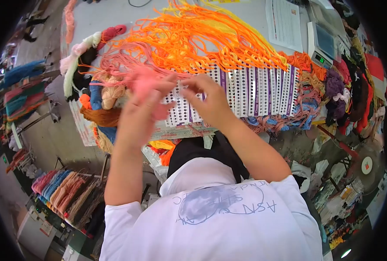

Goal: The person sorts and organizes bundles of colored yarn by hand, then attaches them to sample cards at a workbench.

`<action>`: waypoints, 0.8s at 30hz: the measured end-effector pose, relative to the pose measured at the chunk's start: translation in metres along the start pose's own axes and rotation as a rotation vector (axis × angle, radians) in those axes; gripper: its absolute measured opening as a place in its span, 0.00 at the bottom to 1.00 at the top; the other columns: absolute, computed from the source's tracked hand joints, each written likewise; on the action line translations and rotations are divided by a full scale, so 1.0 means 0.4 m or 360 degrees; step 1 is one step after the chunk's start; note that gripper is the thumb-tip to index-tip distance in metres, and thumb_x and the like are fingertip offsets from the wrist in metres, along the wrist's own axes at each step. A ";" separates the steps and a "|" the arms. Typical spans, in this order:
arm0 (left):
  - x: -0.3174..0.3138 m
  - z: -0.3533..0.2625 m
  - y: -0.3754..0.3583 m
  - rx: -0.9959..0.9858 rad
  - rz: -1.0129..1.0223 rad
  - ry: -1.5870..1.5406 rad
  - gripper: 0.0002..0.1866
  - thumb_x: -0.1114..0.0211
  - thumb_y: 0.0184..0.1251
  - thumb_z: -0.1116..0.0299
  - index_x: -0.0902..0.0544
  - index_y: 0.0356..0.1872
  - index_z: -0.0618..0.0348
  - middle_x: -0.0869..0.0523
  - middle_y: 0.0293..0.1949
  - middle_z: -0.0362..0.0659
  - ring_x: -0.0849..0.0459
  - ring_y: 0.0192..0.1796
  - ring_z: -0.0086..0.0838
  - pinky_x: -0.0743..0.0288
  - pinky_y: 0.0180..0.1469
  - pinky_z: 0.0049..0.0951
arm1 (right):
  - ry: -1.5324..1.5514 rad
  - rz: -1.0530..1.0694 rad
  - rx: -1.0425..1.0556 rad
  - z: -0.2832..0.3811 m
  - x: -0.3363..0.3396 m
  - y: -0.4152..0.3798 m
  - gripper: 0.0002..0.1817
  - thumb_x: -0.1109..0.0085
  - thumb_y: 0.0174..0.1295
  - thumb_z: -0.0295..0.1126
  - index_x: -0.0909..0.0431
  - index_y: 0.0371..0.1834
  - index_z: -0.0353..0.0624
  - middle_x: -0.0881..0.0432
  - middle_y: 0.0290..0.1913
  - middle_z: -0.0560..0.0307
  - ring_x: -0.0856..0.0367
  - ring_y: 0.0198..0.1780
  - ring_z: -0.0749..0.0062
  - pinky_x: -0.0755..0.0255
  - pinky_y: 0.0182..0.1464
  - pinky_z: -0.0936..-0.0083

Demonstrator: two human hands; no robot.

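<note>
My left hand, smeared by motion, is closed on a bundle of salmon-pink yarn over the left end of the row of cards. Just right of it, my right hand has its thumb and forefinger curled close together; whatever is between them is too small to make out. Beneath both hands lie several white punched cards with round holes and purple bands. Orange yarn strands hang from the far ends of many cards and spread across the table. Paler pink strands lie at the left.
White and dark red skeins lie at the table's left, near a peach skein. A digital scale and a printed sheet are at the far right. Mixed yarn heaps along the right edge. A yarn rack stands lower left.
</note>
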State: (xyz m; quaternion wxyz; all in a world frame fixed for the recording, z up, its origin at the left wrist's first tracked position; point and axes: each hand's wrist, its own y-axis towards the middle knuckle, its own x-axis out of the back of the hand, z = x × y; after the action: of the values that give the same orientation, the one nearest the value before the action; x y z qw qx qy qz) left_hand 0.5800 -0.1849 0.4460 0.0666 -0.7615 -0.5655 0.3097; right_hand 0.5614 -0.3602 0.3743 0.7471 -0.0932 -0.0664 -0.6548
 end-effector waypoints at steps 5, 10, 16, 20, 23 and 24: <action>-0.133 -0.028 -0.077 -0.0037 0.0188 -0.0320 0.19 0.51 0.70 0.66 0.27 0.55 0.71 0.37 0.66 0.49 0.37 0.67 0.33 0.42 0.66 0.34 | 0.0638 0.0093 0.0103 0.180 0.050 -0.079 0.12 0.38 0.55 0.26 0.21 0.43 0.38 0.21 0.39 0.56 0.23 0.41 0.74 0.29 0.43 0.77; -0.194 -0.069 -0.133 -0.0024 0.0295 -0.0445 0.21 0.52 0.69 0.65 0.27 0.54 0.72 0.35 0.64 0.57 0.33 0.64 0.37 0.38 0.64 0.36 | 0.0930 0.0239 -0.0060 0.277 0.127 -0.126 0.11 0.44 0.60 0.24 0.21 0.45 0.35 0.20 0.44 0.58 0.27 0.41 0.83 0.32 0.43 0.84; -0.223 -0.088 -0.176 -0.0196 0.0094 -0.0313 0.20 0.46 0.66 0.66 0.27 0.54 0.70 0.26 0.57 0.50 0.24 0.54 0.31 0.32 0.58 0.33 | 0.0917 0.0299 -0.0329 0.319 0.174 -0.165 0.09 0.44 0.62 0.28 0.20 0.40 0.34 0.21 0.28 0.66 0.31 0.29 0.89 0.36 0.30 0.89; -0.258 -0.092 -0.194 -0.0441 0.0015 -0.0145 0.23 0.39 0.59 0.75 0.30 0.57 0.68 0.26 0.58 0.47 0.23 0.51 0.25 0.31 0.55 0.29 | 0.0856 0.0317 -0.0254 0.349 0.190 -0.177 0.09 0.43 0.62 0.28 0.20 0.40 0.34 0.20 0.29 0.66 0.30 0.29 0.90 0.36 0.29 0.89; -0.271 -0.099 -0.209 -0.0478 -0.0007 -0.0137 0.27 0.37 0.56 0.78 0.31 0.59 0.66 0.27 0.58 0.47 0.23 0.51 0.24 0.31 0.55 0.28 | 0.0897 0.0336 -0.0269 0.358 0.199 -0.186 0.09 0.44 0.62 0.28 0.20 0.41 0.34 0.19 0.30 0.64 0.30 0.29 0.90 0.37 0.29 0.89; -0.273 -0.100 -0.213 -0.0487 0.0009 -0.0109 0.27 0.37 0.56 0.78 0.31 0.59 0.66 0.27 0.59 0.47 0.24 0.52 0.24 0.32 0.56 0.29 | 0.0889 0.0351 -0.0260 0.362 0.202 -0.189 0.09 0.44 0.62 0.27 0.20 0.41 0.33 0.20 0.30 0.65 0.30 0.29 0.90 0.37 0.29 0.90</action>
State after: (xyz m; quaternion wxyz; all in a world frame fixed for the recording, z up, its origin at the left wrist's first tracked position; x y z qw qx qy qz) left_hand 0.5136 -0.2435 0.5596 -0.0705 -0.7533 -0.6059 0.2459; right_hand 0.5007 -0.4151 0.5371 0.7930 0.0239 0.2048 -0.5733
